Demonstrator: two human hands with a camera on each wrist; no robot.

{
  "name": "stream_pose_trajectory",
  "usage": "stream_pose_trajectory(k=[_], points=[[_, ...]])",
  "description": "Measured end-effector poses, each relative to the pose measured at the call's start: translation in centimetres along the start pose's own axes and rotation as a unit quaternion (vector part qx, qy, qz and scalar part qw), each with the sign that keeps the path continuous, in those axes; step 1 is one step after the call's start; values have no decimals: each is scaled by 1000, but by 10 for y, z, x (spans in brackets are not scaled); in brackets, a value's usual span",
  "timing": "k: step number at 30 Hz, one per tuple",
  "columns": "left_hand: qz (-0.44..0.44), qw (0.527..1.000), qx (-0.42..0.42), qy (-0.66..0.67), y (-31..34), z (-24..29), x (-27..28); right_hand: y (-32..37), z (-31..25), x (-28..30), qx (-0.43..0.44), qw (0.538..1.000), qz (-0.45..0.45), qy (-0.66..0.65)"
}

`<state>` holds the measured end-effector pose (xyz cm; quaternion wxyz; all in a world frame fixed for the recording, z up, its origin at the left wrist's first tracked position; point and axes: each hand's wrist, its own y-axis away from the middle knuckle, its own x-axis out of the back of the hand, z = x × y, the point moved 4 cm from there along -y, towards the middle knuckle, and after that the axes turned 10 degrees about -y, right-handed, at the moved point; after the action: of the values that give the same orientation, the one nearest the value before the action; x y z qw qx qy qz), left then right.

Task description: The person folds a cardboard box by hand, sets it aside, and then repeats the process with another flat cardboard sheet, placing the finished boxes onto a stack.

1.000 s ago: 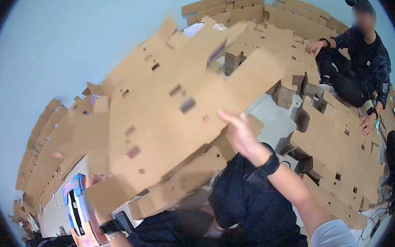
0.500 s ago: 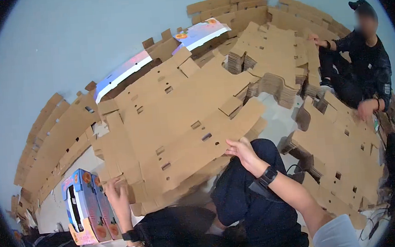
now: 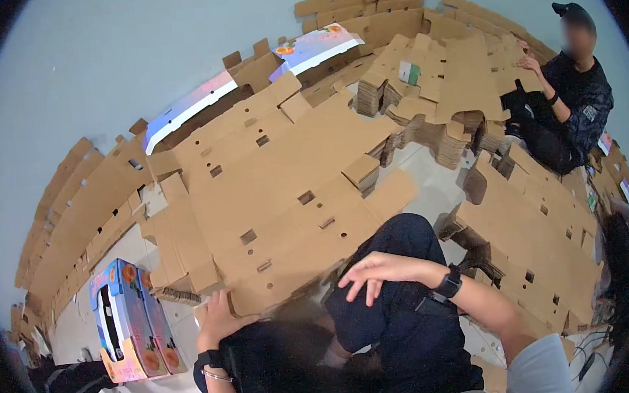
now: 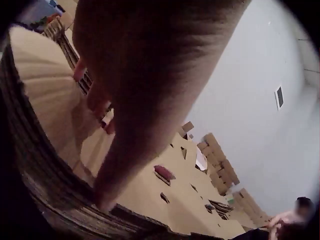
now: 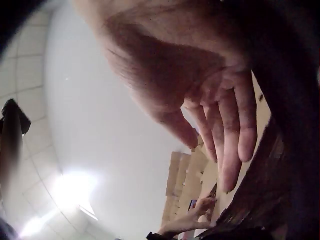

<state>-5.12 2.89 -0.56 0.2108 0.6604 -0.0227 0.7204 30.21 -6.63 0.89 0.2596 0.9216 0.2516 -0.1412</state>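
Observation:
A stack of flat brown cardboard sheets (image 3: 269,178) with cut slots lies in front of the knees. My left hand (image 3: 221,318) rests at its near left corner, fingers spread against the edge; in the left wrist view the same hand (image 4: 145,85) touches the layered cardboard (image 4: 45,85). Over the right knee hovers my right hand (image 3: 388,270), fingers loosely extended and holding nothing; the right wrist view shows this hand (image 5: 185,75) with its fingers apart.
Two printed boxes (image 3: 126,322) stand at the left. Another cardboard stack (image 3: 528,231) lies at the right. A person in dark clothes (image 3: 569,102) sits at the back right beside more sheets (image 3: 460,74). Printed sheets (image 3: 318,52) and low cardboard piles line the wall.
The slotted sheet my hands held has come down onto the stack. My right hand has let go and moved back over the knee; the left shifted toward me. The seated person's arm has risen.

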Motion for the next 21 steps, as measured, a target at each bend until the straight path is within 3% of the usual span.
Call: stream_pose_trajectory(k=[2,5,6,7,8,10,11,13,14,16,17,19,20,21], points=[[-9,999,-19,-45,-2,-2,-14,8,-10,-1,56,992,5,111],[29,998,26,-46,-4,-7,-25,21,-54,29,184,959,136,168],[29,997,21,-68,-3,-8,-28,20,-62,55,251,920,179,241],[31,995,16,-90,-2,-7,-30,21,-65,86,254,903,251,237],[31,996,16,-88,-2,-6,-32,20,-62,96,265,894,239,272],[55,989,27,-137,-3,-4,-31,29,-63,175,210,770,374,472],[56,989,27,-136,-5,-4,-33,28,-45,201,210,770,374,473],[47,987,5,-153,-9,-9,-38,22,6,233,119,911,309,247],[47,987,7,-153,-13,-13,-41,25,14,228,120,911,308,247],[26,989,-1,-146,-18,-19,-50,37,34,228,44,899,420,116],[26,989,4,-144,-20,-22,-53,38,36,227,43,900,416,119],[-5,985,-8,-173,-25,-23,-56,41,42,214,-58,922,384,-16],[-7,985,-7,-172,-26,-23,-55,41,33,193,-6,939,338,-54],[-19,985,-6,-171,-26,-22,-52,35,33,189,-8,940,338,-54]])
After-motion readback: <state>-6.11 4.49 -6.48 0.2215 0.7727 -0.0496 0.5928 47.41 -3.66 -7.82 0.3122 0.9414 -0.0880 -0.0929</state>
